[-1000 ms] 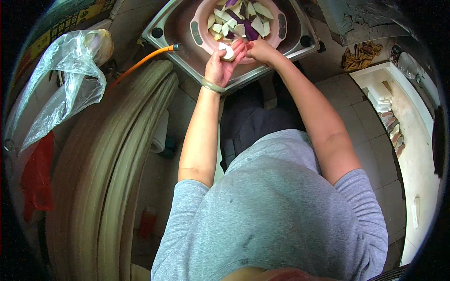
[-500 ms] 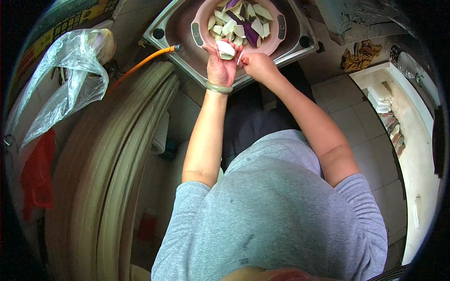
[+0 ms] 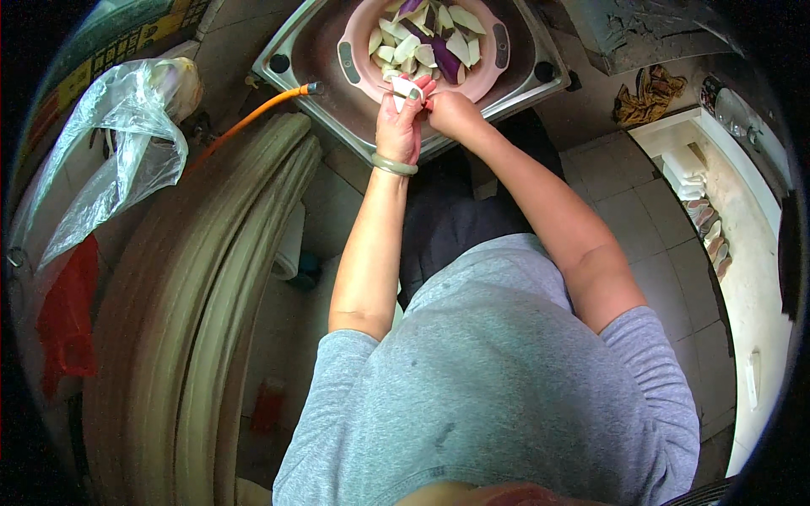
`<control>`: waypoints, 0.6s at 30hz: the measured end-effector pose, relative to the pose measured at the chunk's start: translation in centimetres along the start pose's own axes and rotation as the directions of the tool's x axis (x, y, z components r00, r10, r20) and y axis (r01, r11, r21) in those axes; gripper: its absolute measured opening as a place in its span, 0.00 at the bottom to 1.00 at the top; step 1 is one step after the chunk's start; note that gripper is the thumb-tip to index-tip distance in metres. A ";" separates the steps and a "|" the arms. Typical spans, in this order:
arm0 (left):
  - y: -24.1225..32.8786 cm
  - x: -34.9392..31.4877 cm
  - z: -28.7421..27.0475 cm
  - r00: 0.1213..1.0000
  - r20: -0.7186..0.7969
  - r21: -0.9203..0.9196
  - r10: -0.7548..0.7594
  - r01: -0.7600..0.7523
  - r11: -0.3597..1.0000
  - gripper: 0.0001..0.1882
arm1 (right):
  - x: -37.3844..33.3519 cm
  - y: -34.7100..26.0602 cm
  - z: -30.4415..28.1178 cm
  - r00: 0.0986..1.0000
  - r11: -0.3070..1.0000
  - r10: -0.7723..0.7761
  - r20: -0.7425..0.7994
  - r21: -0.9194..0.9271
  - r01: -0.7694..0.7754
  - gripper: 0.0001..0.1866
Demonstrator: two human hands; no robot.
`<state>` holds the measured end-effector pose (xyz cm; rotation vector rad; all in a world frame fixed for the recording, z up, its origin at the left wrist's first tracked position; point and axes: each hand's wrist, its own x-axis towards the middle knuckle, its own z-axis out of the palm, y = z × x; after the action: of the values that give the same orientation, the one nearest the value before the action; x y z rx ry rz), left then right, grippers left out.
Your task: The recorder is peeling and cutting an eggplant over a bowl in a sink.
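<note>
Probably slicing, the right hand point(image 3: 453, 115) is gripping a presumed red-handled knife point(image 3: 429, 105) while the left hand point(image 3: 398, 129) is cradling pale eggplant point(image 3: 405, 87) by the pink basin point(image 3: 483, 83), any next cut calling for careful control.

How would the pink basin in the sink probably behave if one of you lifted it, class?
The pink basin may feel fairly heavy, since it holds many cut eggplant pieces. These lie loose, so tilting it could send some sliding. Its wall looks like plastic, so it would probably flex slightly rather than crack.
</note>
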<state>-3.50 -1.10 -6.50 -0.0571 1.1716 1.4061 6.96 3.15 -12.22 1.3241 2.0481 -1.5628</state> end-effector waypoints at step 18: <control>-3.2 3.1 -5.5 0.936 -0.337 0.186 -0.101 0.172 0.967 0.28 | 6.0 1.7 0.6 0.837 0.928 0.113 -0.535 -0.245 -0.282 0.26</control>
<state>-5.02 -3.26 -13.04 -0.2232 1.5574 1.1672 4.74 5.70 -17.43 1.8949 2.2238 -0.7919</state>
